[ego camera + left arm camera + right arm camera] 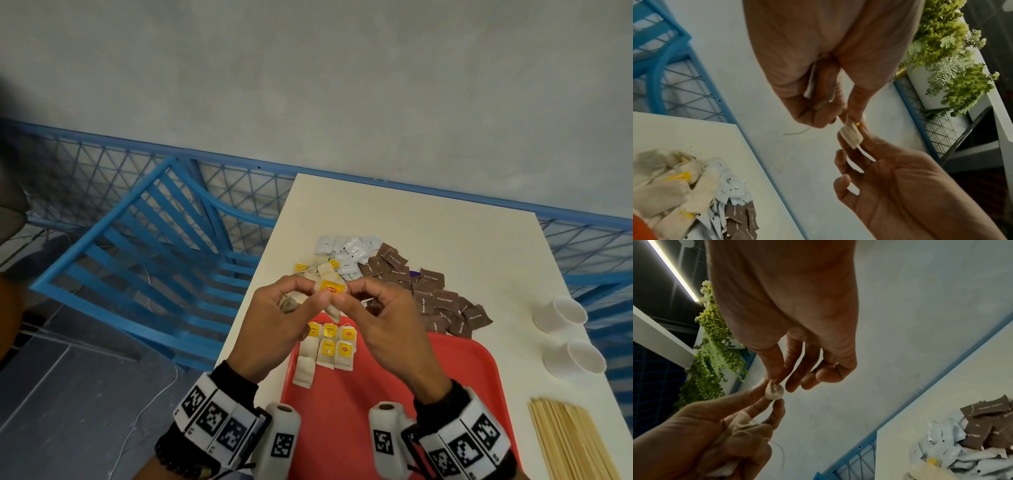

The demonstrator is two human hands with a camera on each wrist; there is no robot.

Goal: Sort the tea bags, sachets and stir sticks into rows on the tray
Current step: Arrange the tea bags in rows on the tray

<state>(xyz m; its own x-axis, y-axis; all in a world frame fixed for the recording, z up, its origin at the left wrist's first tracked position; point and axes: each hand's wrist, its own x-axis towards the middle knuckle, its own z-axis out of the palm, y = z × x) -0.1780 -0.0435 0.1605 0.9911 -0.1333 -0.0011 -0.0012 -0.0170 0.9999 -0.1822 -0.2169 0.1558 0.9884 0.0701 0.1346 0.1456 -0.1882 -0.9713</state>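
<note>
- Head view: left hand point(274, 322) and right hand point(380, 325) raised together above the far edge of the red tray point(455, 363), both pinching 1 tea bag point(331, 289) between thumbs and fingertips; its yellow tag faces up.
- Left hand also holds a second tea bag point(289, 304) tucked under its curled lower fingers.
- Left wrist view: the pinched bag point(851, 136) sits between the fingertips of both hands, a loose string point(797, 132) trailing from the left hand.
- Right wrist view: right thumb and forefinger closed on the bag's top; the other right fingers are loosely curled, holding nothing.
- Tray: 7 tea bags in rows point(329, 346) lie at its far left corner, 5 showing yellow tags, 1 bag overhanging the left rim.
- Beyond the tray on the white table point(445, 219): unsorted tea bags point(315, 269) at left, white sachets point(349, 251) in the middle, brown sachets point(442, 301) at right, piles touching.
- Stir sticks point(568, 442) bundled on the table just right of the tray, near edge.
- 2 white paper cups point(565, 332) lie on their sides at the table's right edge.
- Blue chair point(144, 260) stands left of the table.
</note>
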